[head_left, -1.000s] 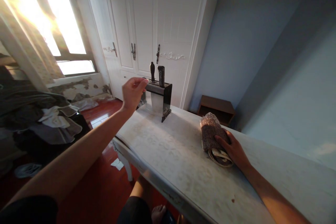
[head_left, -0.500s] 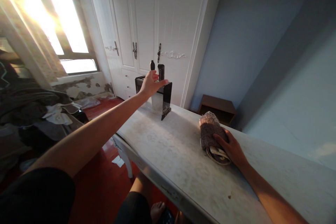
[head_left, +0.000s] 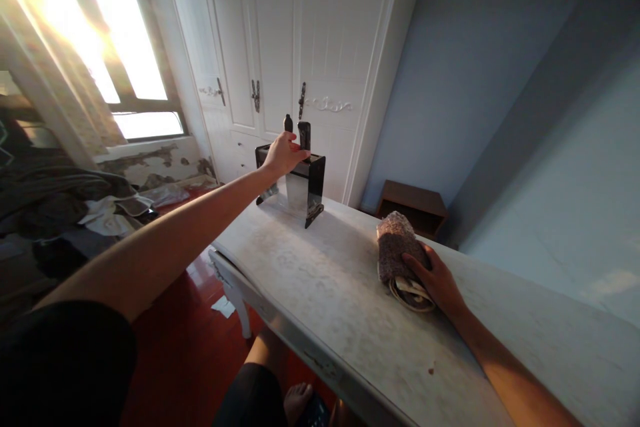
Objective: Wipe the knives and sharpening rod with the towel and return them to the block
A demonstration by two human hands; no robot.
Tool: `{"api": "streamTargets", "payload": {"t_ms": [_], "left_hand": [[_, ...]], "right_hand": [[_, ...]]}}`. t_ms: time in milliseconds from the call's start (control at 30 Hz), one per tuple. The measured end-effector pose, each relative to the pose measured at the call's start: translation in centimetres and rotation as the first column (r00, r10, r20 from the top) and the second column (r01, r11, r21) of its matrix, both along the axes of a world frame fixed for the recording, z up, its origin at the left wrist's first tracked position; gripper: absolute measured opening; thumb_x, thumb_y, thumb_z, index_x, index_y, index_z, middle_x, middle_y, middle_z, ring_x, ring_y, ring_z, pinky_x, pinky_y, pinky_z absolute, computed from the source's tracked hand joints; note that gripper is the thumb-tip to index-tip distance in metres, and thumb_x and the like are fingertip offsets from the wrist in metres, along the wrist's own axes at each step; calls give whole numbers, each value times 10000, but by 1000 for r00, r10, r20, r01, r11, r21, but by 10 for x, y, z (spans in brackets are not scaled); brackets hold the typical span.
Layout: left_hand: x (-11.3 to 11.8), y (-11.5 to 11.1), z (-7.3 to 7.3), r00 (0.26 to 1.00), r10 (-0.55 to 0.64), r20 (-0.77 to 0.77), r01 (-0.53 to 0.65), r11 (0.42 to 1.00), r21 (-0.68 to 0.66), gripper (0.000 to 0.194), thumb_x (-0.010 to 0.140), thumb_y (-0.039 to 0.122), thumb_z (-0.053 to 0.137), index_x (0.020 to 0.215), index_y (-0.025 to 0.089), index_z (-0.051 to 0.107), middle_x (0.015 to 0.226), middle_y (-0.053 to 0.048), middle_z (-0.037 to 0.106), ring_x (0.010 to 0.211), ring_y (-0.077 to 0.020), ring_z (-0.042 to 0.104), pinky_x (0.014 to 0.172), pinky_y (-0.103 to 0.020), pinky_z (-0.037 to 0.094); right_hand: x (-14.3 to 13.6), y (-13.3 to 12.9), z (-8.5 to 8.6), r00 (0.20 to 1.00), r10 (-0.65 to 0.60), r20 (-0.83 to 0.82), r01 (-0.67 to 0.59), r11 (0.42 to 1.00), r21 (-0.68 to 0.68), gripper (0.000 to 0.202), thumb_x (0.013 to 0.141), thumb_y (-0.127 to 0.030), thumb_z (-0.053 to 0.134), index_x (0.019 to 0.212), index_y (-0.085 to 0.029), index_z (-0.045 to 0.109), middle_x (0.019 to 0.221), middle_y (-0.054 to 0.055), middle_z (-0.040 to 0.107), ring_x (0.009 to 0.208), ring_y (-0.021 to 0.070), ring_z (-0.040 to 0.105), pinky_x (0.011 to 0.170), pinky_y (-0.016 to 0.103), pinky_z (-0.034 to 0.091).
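Observation:
A knife block (head_left: 299,190) with black ends and a pale front stands at the table's far end. Two black handles rise from it, one of them a knife handle (head_left: 304,133). My left hand (head_left: 284,156) is at the block's top, its thumb across the base of that handle and its fingers closed beside it; the blades are hidden. Farther right, my right hand (head_left: 436,279) grips a folded brown fuzzy cloth (head_left: 396,250) resting on the tabletop. Its pale edges curl out below the fingers.
The white marbled table (head_left: 320,280) stretches from the block towards me, with a small brown speck (head_left: 431,371) on it. Behind stand a white wardrobe (head_left: 330,47) and a low brown cabinet (head_left: 413,203). Clothes (head_left: 45,207) are heaped at left, near the window.
My left hand has drawn its thumb in and closed around the base of the knife handle. My right hand stays on the cloth; the view has shifted slightly.

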State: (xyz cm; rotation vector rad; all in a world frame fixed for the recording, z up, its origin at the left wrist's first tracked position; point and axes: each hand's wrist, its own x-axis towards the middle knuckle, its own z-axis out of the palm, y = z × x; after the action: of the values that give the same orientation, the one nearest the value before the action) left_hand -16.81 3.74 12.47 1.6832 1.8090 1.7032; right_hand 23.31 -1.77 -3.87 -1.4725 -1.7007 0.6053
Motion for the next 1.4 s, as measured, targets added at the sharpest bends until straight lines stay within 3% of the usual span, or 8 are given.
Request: {"api": "streamTargets", "payload": {"t_ms": [167, 433, 633, 1033, 1200, 1400], "left_hand": [[0, 1, 8, 995, 46, -89, -48, 999, -19, 486, 619, 268, 812, 1019, 161, 557, 816, -60, 669, 822, -232, 658, 803, -387, 520], [11, -3, 11, 983, 60, -175, -59, 998, 6, 242, 689, 174, 740, 882, 164, 594, 716, -29, 655, 765, -221, 647, 781, -359, 486], [18, -7, 15, 971, 115, -207, -118, 993, 0, 321, 706, 195, 751, 970, 152, 573, 763, -54, 660, 812, -240, 649, 804, -383, 487], [15, -4, 22, 958, 148, -245, -148, 989, 22, 210, 716, 199, 711, 882, 163, 587, 716, -42, 627, 752, -228, 619, 761, -373, 479], [11, -3, 40, 952, 127, -278, -117, 992, 51, 184, 695, 180, 704, 810, 178, 559, 704, -22, 592, 719, -206, 591, 742, -366, 472], [8, -1, 79, 961, 171, -217, -144, 980, 135, 251, 666, 123, 721, 797, 187, 517, 652, 13, 536, 729, -189, 596, 744, -331, 473]], "right_hand": [[1, 2, -3, 1000, 1, -10, -1, 1000, -3, 746, 727, -686, 578, 1291, -198, 557, 1211, 115, 665, 1099, 339, 619, 997, 478, 437], [0, 0, 0, 1000, 13, -22, -13, 1000, -9, 737, 732, -689, 579, 1292, -210, 554, 1193, 108, 670, 1099, 335, 620, 999, 471, 439], [-2, -2, 3, 1000, -6, -18, 5, 999, -39, 793, 705, -712, 571, 1299, -186, 551, 1197, 124, 663, 1096, 343, 617, 1002, 472, 435], [-2, -1, 3, 1000, 6, -23, -7, 1000, -21, 779, 705, -702, 564, 1292, -190, 553, 1233, 128, 652, 1123, 349, 604, 1019, 473, 420], [-2, -1, 2, 1000, 20, -14, -21, 1000, -22, 784, 715, -699, 548, 1296, -173, 540, 1223, 138, 648, 1116, 346, 604, 1012, 477, 417], [-3, -1, 4, 1000, 7, -11, -8, 999, -51, 814, 700, -704, 546, 1310, -166, 526, 1238, 146, 638, 1131, 351, 597, 1015, 476, 411]]}}
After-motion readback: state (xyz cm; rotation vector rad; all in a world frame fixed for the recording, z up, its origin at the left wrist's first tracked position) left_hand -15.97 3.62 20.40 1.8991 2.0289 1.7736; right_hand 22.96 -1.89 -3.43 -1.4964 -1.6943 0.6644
